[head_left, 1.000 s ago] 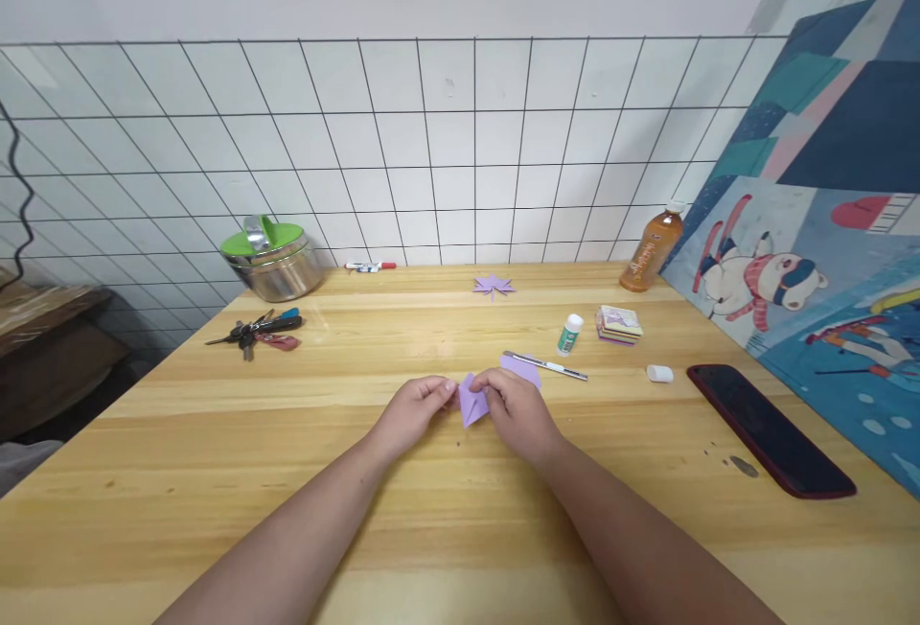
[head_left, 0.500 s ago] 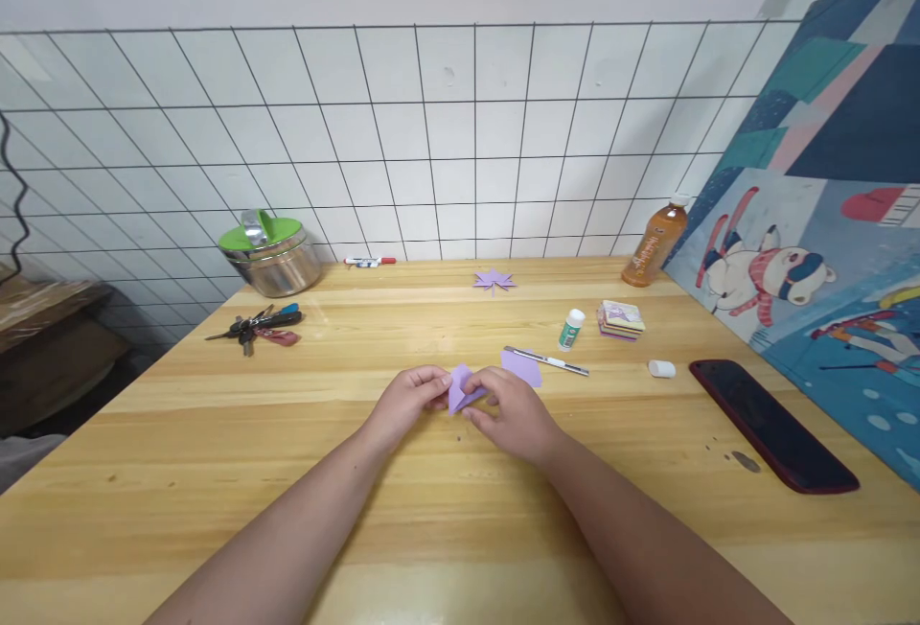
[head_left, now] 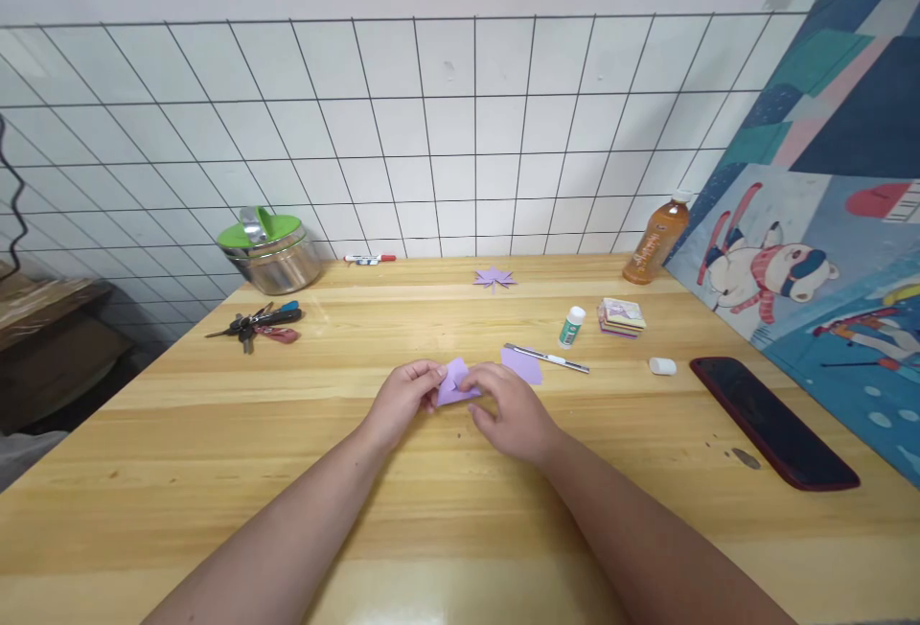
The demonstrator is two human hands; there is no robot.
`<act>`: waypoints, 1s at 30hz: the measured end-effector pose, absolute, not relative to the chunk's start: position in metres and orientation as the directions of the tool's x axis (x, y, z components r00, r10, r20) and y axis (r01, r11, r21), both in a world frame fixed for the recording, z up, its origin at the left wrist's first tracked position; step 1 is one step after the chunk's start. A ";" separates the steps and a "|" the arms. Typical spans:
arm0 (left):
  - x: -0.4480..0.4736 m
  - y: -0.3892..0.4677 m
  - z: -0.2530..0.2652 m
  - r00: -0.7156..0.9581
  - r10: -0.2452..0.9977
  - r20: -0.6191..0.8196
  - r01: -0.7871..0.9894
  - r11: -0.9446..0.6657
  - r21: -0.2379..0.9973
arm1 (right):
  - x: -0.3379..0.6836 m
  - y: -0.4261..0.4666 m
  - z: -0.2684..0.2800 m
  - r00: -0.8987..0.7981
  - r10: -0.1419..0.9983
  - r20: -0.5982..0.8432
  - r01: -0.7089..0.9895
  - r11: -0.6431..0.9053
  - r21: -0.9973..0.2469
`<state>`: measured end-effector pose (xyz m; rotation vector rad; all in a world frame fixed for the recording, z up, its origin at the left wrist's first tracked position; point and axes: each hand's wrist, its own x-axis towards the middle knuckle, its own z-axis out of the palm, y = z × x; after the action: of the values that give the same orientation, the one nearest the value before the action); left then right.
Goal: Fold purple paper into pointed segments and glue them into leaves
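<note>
A small piece of folded purple paper (head_left: 452, 387) is between my hands, just above the wooden table or on it; I cannot tell which. My left hand (head_left: 403, 400) pinches its left edge, thumb on top. Bent over the paper's right part are the fingers of my right hand (head_left: 512, 406), with the thumb lower down by the right corner. Just beyond my right hand lies a flat purple sheet (head_left: 523, 368), and a silver pen-like craft knife (head_left: 550, 358) rests across its top edge.
Beyond the hands are a purple folded leaf shape (head_left: 494, 277), a glue stick (head_left: 572, 327), its white cap (head_left: 662, 366), a paper stack (head_left: 622, 317) and a bottle (head_left: 655, 240). A phone (head_left: 772, 424) lies right; keys (head_left: 259, 325), a pot (head_left: 277, 261) and markers (head_left: 370, 260) lie left.
The folded paper has turned and opened out flatter, shifting slightly left. My right thumb has come away from its lower edge; my left hand still pinches the left side.
</note>
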<state>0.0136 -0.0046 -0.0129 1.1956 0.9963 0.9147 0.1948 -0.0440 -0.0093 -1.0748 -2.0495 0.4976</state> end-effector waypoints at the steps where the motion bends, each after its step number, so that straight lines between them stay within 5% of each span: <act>1: 0.014 -0.004 -0.013 0.294 0.949 -0.116 -0.025 0.129 0.991 | 0.195 -0.044 -0.010 -0.382 0.812 0.442 0.512 0.584 -0.630; 5: 0.019 -0.008 -0.015 0.250 0.967 -0.058 0.106 0.032 0.994 | 0.194 -0.043 -0.013 -0.358 0.830 0.428 0.444 0.554 -0.704; 11: 0.027 -0.018 -0.016 0.301 0.951 0.066 0.166 -0.120 0.979 | 0.189 -0.040 -0.014 -0.023 0.972 0.233 0.220 0.232 -0.947; 18: 0.029 -0.018 -0.019 0.355 0.933 0.066 0.114 -0.113 0.987 | 0.185 -0.033 -0.018 0.008 0.992 0.130 0.197 0.126 -0.972; 30: 0.029 -0.019 -0.015 0.425 0.905 -0.016 0.180 -0.067 0.981 | 0.188 -0.037 -0.011 -0.053 0.978 0.201 0.265 0.208 -0.942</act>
<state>0.0291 -0.0191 -0.0154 1.5423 0.9941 0.7977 0.1878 -0.0369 -0.0105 -1.2310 -1.5160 0.9292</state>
